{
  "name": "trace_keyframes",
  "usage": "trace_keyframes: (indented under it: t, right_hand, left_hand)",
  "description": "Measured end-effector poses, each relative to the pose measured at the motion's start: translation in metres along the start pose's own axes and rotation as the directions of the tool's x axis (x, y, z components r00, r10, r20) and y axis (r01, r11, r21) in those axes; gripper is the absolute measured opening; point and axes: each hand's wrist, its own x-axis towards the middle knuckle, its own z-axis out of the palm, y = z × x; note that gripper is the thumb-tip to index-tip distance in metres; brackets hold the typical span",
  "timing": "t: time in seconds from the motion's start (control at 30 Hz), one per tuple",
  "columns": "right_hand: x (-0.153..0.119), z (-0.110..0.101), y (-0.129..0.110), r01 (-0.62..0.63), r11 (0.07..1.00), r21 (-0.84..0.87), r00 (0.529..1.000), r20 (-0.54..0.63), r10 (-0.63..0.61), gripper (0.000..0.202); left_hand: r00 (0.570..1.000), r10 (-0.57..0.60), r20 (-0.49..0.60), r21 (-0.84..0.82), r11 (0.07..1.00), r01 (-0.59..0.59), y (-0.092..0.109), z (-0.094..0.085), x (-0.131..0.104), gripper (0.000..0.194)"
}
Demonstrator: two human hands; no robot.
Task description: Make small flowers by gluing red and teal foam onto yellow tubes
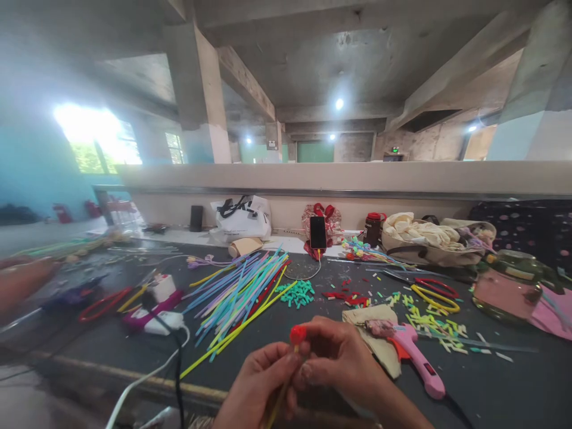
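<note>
Close to the table's front edge, my left hand (263, 378) is closed around a thin yellowish stick (277, 400). On its upper end sits a small red piece (298, 335), shaped like a bud. My right hand (337, 360) pinches at this red piece, thumb and forefinger against its side and the stick just below. The lower part of the stick is partly hidden by my fingers. Just right of my right hand, a pink glue gun (417, 357) lies with its nozzle on a folded beige cloth (373, 316).
Colored pipe cleaners (243, 298) lie left of centre, beside cut teal pieces (298, 294). Yellow-green pieces (417, 316) and scissors (435, 298) are at right, near a glass jar (507, 286). A phone (317, 232) stands behind. White cables and a power strip (156, 316) lie left.
</note>
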Motion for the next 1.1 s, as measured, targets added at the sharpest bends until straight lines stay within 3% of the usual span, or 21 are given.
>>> trace_keyframes:
  t: [0.13, 0.3, 0.53, 0.8, 1.1]
  right_hand:
    - [0.003, -0.004, 0.009, -0.015, 1.000, -0.008, 0.995, -0.094, 0.014, 0.024]
    - [0.008, -0.011, 0.015, -0.015, 0.999, 0.041, 0.978, -0.209, 0.024, 0.022]
    - [0.003, -0.012, 0.004, 0.153, 0.988, 0.029, 0.986, -0.071, -0.150, 0.035]
    - [0.001, -0.017, -0.004, 0.132, 0.990, -0.049, 0.991, 0.003, -0.132, 0.034]
    - [0.003, -0.019, 0.003, 0.131, 0.991, -0.013, 0.991, 0.032, -0.130, 0.023]
  left_hand:
    - [0.999, -0.049, 0.019, 0.007, 0.999, 0.049, 0.002, -0.006, 0.005, 0.019]
    - [0.999, 0.040, -0.021, 0.084, 0.996, -0.038, 0.004, 0.000, 0.002, 0.018]
    - [0.998, 0.053, -0.022, 0.213, 0.976, -0.047, 0.011, 0.010, -0.005, 0.021]
    - [0.997, -0.004, -0.074, 0.280, 0.960, 0.024, 0.014, 0.013, -0.009, 0.022]
    - [0.999, 0.033, -0.003, 0.365, 0.930, -0.029, 0.009, 0.012, -0.007, 0.026]
